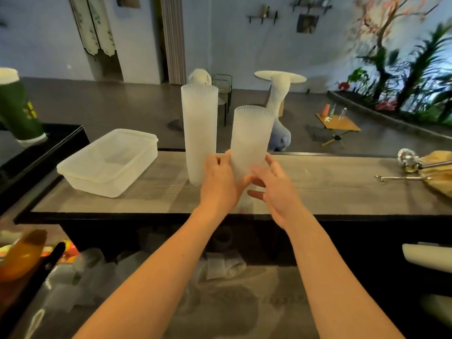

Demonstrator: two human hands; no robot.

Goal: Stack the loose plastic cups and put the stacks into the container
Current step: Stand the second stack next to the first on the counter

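Bare forearms reach up from bottom edge toward grey wood-grain counter (pixel 318 192). Left hand (pixel 220 182) wraps lower part of shorter frosted translucent plastic cup stack (pixel 252 140), thumb on its left side, fingers curled round it. Right hand (pixel 274 187) beside stack base, fingers spread and relaxed, tips touching stack; no firm grasp visible. Taller frosted cup stack (pixel 199 128) upright on counter, just left. Lidded translucent rectangular plastic container (pixel 107 162) near counter's left end. Metal utensils (pixel 413 165) at right edge.
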